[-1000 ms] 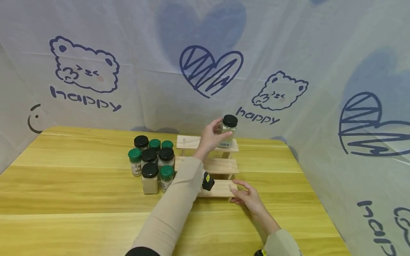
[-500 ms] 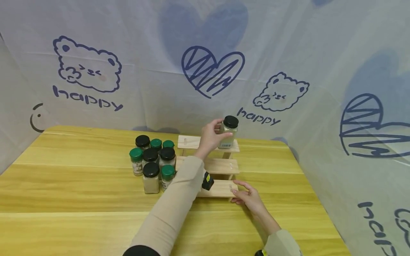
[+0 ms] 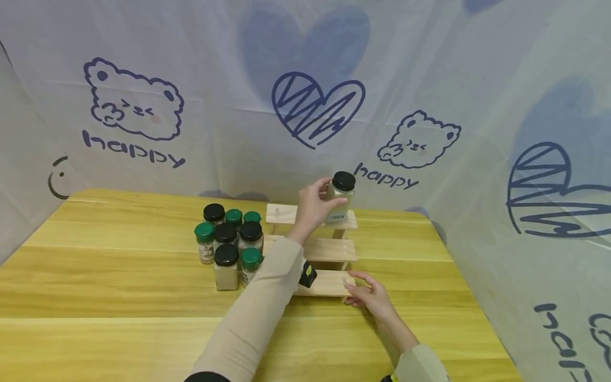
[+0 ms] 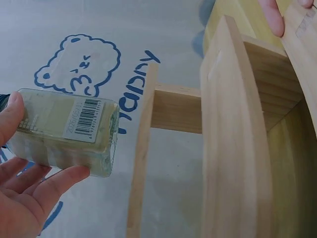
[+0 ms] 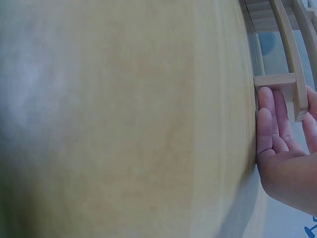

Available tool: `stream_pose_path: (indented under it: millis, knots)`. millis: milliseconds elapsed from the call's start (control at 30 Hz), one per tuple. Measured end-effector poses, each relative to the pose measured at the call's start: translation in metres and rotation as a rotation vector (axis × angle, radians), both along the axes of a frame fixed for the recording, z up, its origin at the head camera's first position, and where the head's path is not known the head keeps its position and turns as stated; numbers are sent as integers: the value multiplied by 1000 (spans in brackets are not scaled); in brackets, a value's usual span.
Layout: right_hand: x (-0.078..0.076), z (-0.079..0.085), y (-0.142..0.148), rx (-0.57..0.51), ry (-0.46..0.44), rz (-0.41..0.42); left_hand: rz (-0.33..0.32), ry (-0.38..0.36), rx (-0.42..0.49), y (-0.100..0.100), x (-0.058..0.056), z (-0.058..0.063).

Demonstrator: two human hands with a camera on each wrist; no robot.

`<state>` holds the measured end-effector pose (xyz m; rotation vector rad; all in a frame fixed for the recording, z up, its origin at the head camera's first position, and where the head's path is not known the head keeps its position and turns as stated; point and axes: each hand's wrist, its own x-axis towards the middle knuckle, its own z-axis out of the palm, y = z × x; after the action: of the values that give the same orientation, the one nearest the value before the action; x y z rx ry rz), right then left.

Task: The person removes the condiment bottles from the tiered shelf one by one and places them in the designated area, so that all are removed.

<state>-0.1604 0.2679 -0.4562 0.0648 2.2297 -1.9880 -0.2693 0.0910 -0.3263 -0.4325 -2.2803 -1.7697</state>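
My left hand [image 3: 314,208] holds a square glass spice jar [image 3: 340,200] with a black lid, thumb on one side and fingers on the other. The jar is upright at the right end of the top step of a three-step wooden rack [image 3: 281,213]. In the left wrist view, the jar's barcode label [image 4: 84,119] shows, and a gap separates its base from the top board [image 4: 143,148]. My right hand [image 3: 374,298] grips the right end of the rack's lowest step [image 3: 324,284]; in the right wrist view, its fingers [image 5: 266,129] reach under the board.
Left of the rack, several jars stand grouped on the wooden table [image 3: 119,286], among them a black-lidded jar [image 3: 226,273] and a green-lidded shaker [image 3: 205,244]. A printed cloth [image 3: 229,132] hangs behind the table and along its right side. My left forearm [image 3: 258,302] partly covers the rack.
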Motion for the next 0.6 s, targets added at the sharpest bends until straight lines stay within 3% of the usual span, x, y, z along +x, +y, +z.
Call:
stream_pose_path:
  millis: [600]
  knots:
    - [1,0,0,12,17,15,-6,54,-12,-24,26,4]
